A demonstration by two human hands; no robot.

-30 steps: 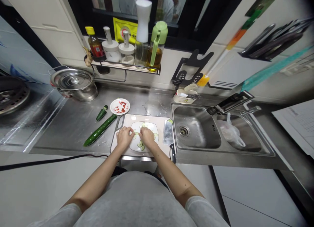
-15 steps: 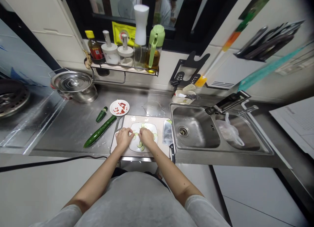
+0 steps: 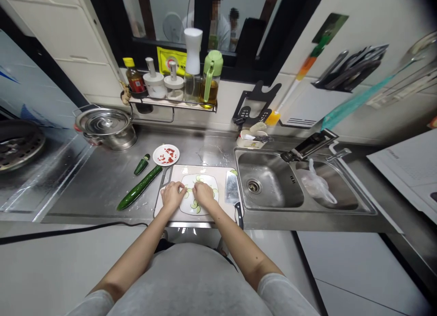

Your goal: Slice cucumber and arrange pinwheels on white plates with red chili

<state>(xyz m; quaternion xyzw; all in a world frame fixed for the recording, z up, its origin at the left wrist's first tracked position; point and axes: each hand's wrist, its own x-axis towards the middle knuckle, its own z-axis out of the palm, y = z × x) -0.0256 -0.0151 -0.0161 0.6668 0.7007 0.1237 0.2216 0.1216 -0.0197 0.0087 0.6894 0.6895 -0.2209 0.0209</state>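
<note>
Both hands rest over a white plate (image 3: 205, 181) of thin cucumber slices (image 3: 194, 206), which sits on a pale cutting board (image 3: 177, 171). My left hand (image 3: 172, 195) is curled at the plate's left rim, fingertips touching a slice. My right hand (image 3: 204, 193) is curled over the plate's middle, fingers bent down onto the slices; what each pinches is too small to see. A cleaver (image 3: 232, 195) lies on the board's right side, black handle toward me.
A whole cucumber (image 3: 139, 188) and a cut cucumber end (image 3: 141, 164) lie left of the board. A small plate of red bits (image 3: 165, 155) stands behind. A steel pot (image 3: 105, 127) is far left, a double sink (image 3: 269, 184) right, a condiment rack (image 3: 172, 86) on the wall.
The camera tilted up slightly, so everything sits a little lower in view. Both hands stay on the plate with only small finger movements.
</note>
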